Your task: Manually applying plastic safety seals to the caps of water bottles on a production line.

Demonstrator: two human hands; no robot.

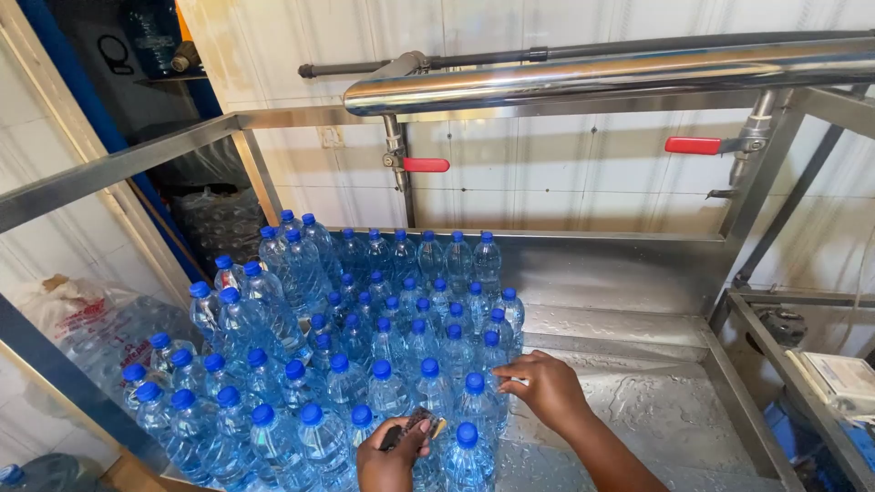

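- Bottles (365, 364): clear plastic with blue caps, filled, packed cap to cap in a dense block across the left and centre of the frame, on a wet steel worktop (656, 410).
- Orientation: every bottle stands upright, long axis vertical, caps pointing up toward the camera. A few at the upper left of the block sit higher, possibly raised on something; cannot confirm.
- Packing judged deliberate: shoulders touching, so each bottle props its neighbours and none tips on the slick surface.
- Right hand (547, 387): lower centre-right of the frame, palm down, fingers bent and spread slightly, tips resting on the cap of a bottle at the right edge of the block. No closed grasp visible; it touches rather than clamps.
- Left hand (394, 460): bottom centre, fingers curled shut around a small dark object (417, 425) with a pale tip, held just above the caps of the front row. Kind of object too small to tell.
- Right half of the worktop carries only water film and droplets.
- Above: a polished steel pipe (620, 77) runs across the upper frame, with two red valve handles (693, 145) below it.
- Left of frame: wrapped packs of bottles (109, 328) behind the steel frame.
- Right edge: a lower rack with a pale boxy item (843, 378).
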